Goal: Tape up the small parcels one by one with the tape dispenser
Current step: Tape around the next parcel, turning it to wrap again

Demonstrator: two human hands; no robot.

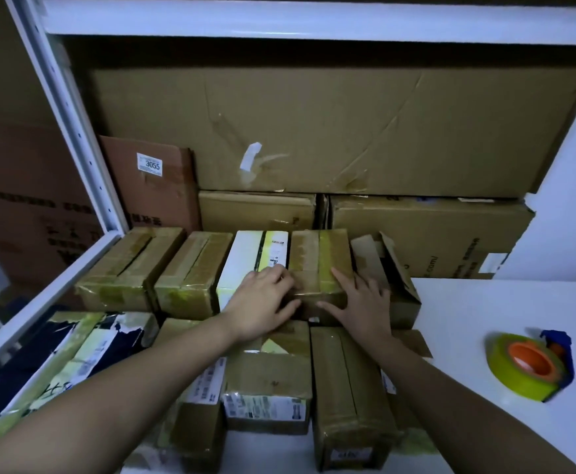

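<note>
Both hands, left (262, 304) and right (365, 307), fingers spread flat on brown, glossily taped parcel (320, 265), gripping nothing

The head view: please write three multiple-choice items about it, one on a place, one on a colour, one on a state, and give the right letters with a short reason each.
1. Where is the yellow-green tape roll in its blue dispenser?
A. on the white tabletop, right of the parcels
B. in the left hand
C. on the upper shelf

2. What colour is the roll's core?
A. white
B. orange
C. black

3. How is the open-flapped brown cardboard parcel at the right end of the back row?
A. taped shut
B. flaps open
C. crushed flat

Answers:
1 A: it lies on the white surface, away from both hands.
2 B: the inner ring is orange.
3 B: its flaps stand up beside the right hand, while the left hand rests on the taped brown parcel.
</note>
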